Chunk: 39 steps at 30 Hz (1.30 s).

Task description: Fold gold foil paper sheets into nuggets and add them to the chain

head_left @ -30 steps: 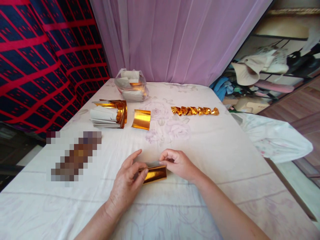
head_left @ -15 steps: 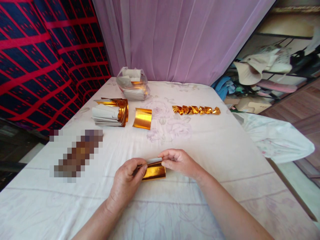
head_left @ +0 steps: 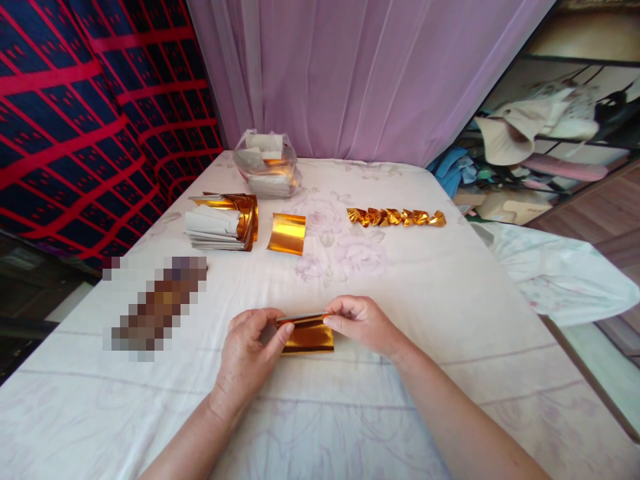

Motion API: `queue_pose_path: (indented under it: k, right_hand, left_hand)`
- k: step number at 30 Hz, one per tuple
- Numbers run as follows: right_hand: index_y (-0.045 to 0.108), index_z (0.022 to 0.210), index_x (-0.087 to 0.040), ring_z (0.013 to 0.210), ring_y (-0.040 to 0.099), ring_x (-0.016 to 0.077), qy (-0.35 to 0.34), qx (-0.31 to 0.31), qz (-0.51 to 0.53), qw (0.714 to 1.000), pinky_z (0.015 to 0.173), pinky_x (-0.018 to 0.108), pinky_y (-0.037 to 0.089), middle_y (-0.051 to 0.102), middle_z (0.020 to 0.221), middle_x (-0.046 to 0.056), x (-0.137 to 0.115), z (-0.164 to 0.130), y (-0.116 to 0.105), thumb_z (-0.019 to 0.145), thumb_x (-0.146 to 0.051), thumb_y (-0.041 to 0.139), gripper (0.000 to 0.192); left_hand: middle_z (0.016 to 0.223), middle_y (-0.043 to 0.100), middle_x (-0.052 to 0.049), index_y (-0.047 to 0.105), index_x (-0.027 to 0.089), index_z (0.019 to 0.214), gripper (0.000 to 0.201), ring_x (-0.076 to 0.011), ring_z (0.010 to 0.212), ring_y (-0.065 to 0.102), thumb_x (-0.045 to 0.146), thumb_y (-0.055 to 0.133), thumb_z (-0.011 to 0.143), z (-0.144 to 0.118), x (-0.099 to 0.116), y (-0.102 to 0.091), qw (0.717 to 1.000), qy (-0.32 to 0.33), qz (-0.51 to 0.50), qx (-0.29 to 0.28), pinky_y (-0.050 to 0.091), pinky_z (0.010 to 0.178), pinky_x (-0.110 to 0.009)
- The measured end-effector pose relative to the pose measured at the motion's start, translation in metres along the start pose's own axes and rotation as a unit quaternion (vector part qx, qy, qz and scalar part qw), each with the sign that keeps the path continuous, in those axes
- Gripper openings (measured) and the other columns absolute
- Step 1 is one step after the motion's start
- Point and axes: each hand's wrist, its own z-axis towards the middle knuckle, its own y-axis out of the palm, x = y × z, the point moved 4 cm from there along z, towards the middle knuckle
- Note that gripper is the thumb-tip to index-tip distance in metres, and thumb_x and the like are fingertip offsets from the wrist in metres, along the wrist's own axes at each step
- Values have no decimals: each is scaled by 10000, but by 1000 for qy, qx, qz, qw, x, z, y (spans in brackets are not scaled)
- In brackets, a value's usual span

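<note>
Near the front middle of the bed (head_left: pixel 450 300), covered with a pale flowered sheet, a gold foil sheet (head_left: pixel 309 335) is held low over the cloth between both hands. Its left end is pinched by the left hand (head_left: pixel 250 360), thumb on top and fingers curled beneath, and its right end is pinched by the right hand (head_left: pixel 363 323); both grips are clenched on the foil. The upper edge of the sheet is seen doubled over, but whether the fold is pressed flat cannot be told, and the ends of the foil are hidden under the fingertips. Whether the sheet touches the bed is not clear. Well behind the hands, a stack of foil papers (head_left: pixel 223 223) is seen with white backs and curled gold edges, and just beside it to the right a single curved gold piece (head_left: pixel 287 234) is set. Behind these, a clear plastic bag (head_left: pixel 267 163) of more papers is seen, its contents hard to make out. Further right, a row of folded gold pieces (head_left: pixel 396 217) is laid in a line. Left of the hands, a patch of the surface is blurred into blocks and cannot be read. Both forearms are cut off by the lower frame edge.
</note>
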Motion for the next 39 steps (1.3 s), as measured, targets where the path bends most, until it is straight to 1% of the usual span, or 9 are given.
queue_pose_path:
  k: [2,6,10,13,16,24,32,36,39]
  right_hand:
    - [640,725,-171,537,420,80,2,-4,3,1000,504,216,318,517,582,-48,0,0,0,678,-521,733,365]
    - [632,722,-172,533,419,81,-1,0,-12,1000,501,215,315,522,581,-45,-3,-2,-1,704,-512,721,352]
    - [636,729,-179,563,451,94,-18,-1,-23,1000,519,215,347,551,611,-30,-8,-3,-2,743,-507,692,333]
    - [635,760,-183,575,477,100,-17,-9,-17,1000,542,217,378,565,627,-29,-8,-3,-1,747,-492,684,313]
    - [637,781,-184,579,488,103,-14,-9,-20,1000,540,218,376,571,638,-26,-6,-3,-1,740,-480,681,303]
    - [654,761,-183,587,496,111,-22,5,-54,998,550,225,385,593,651,-11,-4,-4,-1,753,-472,646,289]
    - [650,744,-184,564,465,103,-43,5,-72,996,518,218,351,577,627,-19,-6,-4,0,781,-437,630,257]
    - [660,731,-182,550,445,98,-51,10,-93,994,509,222,328,564,613,-23,-7,-4,-1,781,-428,621,254]
    - [671,726,-183,544,460,102,-55,22,-110,992,510,225,333,587,611,-20,-7,-4,-2,775,-400,607,232]
  left_hand:
    - [761,723,-13,704,242,802,224,-199,744,658,450,621,818,1,-1,-1,1000,-10,-14,-3,506,737,-333]
    - [746,711,-14,700,233,782,194,-187,728,653,417,642,809,-1,-3,1,998,-38,-54,2,508,697,-308]
    - [739,700,-16,701,225,788,167,-178,724,653,385,656,805,-2,-4,3,995,-49,-83,-1,511,665,-287]
    - [747,696,-17,702,221,809,148,-174,724,652,362,658,802,-3,-5,4,993,-61,-101,-5,514,651,-276]
    - [760,694,-16,699,219,819,138,-170,723,650,350,668,790,-4,-7,5,991,-74,-110,-7,515,645,-269]
    - [773,704,-11,687,214,864,136,-155,686,657,336,670,805,-6,-9,8,982,-102,-158,-21,532,626,-257]
    - [757,694,-14,680,217,838,147,-160,706,653,358,674,801,-5,-10,8,981,-108,-163,-21,528,609,-248]
    - [765,695,-22,675,207,800,165,-165,720,654,371,663,808,-4,-8,6,984,-94,-151,-21,523,620,-253]
    - [759,690,-19,674,208,781,155,-168,724,648,360,656,808,-2,-7,5,989,-80,-127,-15,515,648,-270]
